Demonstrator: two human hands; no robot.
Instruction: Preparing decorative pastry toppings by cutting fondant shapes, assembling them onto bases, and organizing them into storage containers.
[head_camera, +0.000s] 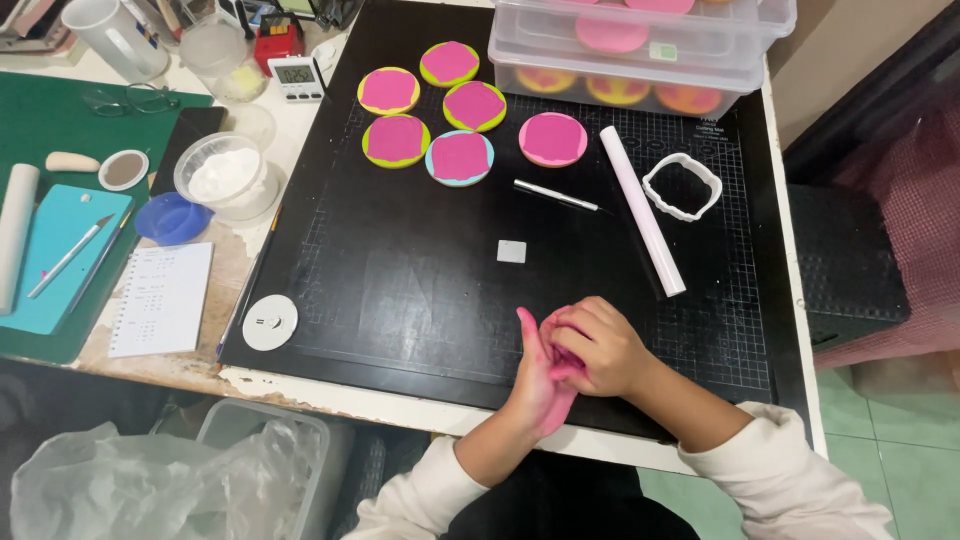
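My two hands meet over the near edge of a black cutting mat (400, 290). My left hand (538, 378) is stained pink, its fingers stretched upward. My right hand (598, 345) is curled against the left palm, fingers folded, rubbing or pressing there; whether something small lies between them is hidden. Several round discs with pink tops (460, 158) on yellow, green or blue rims lie at the far side of the mat. A pale pink rolling pin (642, 210), a thin metal tool (556, 195) and a small grey square (511, 251) lie in between.
A white frilly cutter ring (682, 186) sits right of the rolling pin. Clear stacked boxes (640, 50) with discs stand at the back. Left of the mat are a bowl of white powder (225, 175), a blue cap (172, 218), a notepad (162, 298), a timer (298, 78), a white round disc (270, 322).
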